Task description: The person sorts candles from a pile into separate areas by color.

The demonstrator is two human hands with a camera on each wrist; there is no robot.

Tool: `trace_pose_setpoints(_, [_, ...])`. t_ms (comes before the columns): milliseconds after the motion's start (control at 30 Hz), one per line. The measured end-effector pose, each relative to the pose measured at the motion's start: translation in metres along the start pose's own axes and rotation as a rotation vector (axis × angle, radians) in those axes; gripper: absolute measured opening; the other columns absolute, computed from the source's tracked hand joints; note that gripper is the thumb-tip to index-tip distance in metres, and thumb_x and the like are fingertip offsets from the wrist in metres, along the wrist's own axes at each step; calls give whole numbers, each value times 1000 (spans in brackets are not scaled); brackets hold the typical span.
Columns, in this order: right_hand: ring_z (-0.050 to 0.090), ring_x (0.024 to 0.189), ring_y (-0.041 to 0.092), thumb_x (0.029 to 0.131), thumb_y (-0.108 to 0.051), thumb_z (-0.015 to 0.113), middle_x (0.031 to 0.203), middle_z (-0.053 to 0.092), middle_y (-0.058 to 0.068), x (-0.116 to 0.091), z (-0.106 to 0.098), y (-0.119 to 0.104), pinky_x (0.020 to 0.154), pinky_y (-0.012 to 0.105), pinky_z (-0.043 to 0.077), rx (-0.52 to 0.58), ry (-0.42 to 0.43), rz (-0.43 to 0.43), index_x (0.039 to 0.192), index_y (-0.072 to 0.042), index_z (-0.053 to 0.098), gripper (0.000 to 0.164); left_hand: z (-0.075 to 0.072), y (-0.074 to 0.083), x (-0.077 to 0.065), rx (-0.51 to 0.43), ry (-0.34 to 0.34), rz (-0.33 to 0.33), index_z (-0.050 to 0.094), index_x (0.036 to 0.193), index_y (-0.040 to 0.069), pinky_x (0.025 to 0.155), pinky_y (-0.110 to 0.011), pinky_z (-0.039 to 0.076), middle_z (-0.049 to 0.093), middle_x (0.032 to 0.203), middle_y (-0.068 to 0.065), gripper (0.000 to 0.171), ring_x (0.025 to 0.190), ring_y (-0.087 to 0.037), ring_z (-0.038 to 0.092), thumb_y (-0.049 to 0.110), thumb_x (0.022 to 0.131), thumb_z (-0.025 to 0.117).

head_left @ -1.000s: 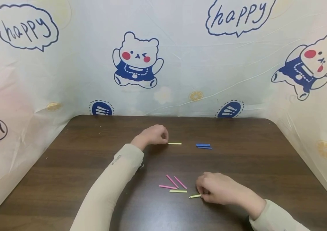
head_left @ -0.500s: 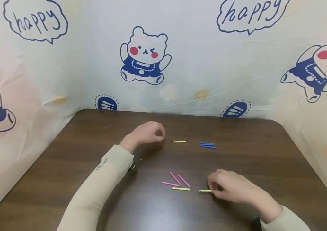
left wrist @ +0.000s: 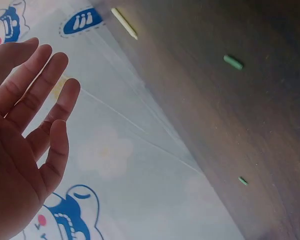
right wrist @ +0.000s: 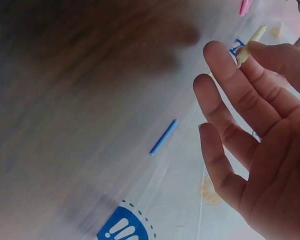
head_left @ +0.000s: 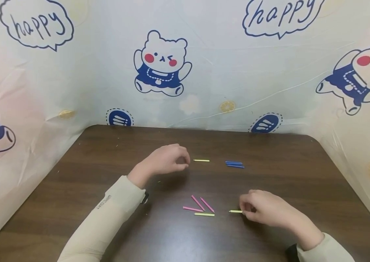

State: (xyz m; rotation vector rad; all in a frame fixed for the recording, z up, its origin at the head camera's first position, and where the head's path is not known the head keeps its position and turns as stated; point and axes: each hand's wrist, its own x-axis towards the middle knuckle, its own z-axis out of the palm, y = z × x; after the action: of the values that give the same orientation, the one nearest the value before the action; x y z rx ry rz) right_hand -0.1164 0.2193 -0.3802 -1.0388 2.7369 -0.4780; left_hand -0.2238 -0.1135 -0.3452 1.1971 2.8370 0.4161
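Observation:
My right hand pinches a slim yellow candle between thumb and fingertips, its thin tip pointing left. In the right wrist view this candle sits between the thumb and a finger. My left hand holds nothing, its fingers loosely bent, just left of another yellow candle lying on the table. Several blue candles lie side by side to the right of that one. Nearer the front, three pink candles lie at angles, with a yellow-green candle just below them.
The dark wooden table carries all the candles. A printed cloth with bears stands around its back and sides. Small green pieces lie on the table in the left wrist view.
My left hand has drawn away from the far yellow candle's end and come slightly nearer. My right hand has carried its candle right and away from the pink and yellow-green ones.

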Motion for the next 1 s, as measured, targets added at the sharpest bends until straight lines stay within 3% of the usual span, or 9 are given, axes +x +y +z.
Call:
trace_pose_setpoints(433, [46, 69, 0, 85, -11, 70, 72, 49, -18, 3, -5, 7, 61, 19, 40, 29, 17, 20, 80, -27, 58, 20, 5, 23, -26, 36, 24, 64, 74, 96, 19, 79, -31, 52, 69, 96, 9, 9, 92, -12, 61, 23, 89, 72])
trace_pose_setpoints(700, [47, 68, 1, 86, -11, 70, 72, 50, -17, 9, -9, 11, 61, 20, 40, 44, 27, 23, 81, -26, 59, 19, 12, 31, -32, -9, -25, 105, 74, 97, 19, 80, -30, 53, 69, 98, 9, 9, 94, -16, 63, 22, 89, 71])
trace_pose_setpoints(1000, [45, 65, 0, 87, -11, 69, 70, 52, -15, 23, -12, 14, 60, 21, 40, 62, 12, 19, 80, -23, 60, 16, 25, 45, -38, 4, -61, 152, 74, 95, 22, 74, -25, 51, 69, 96, 13, 8, 88, -8, 58, 25, 89, 71])
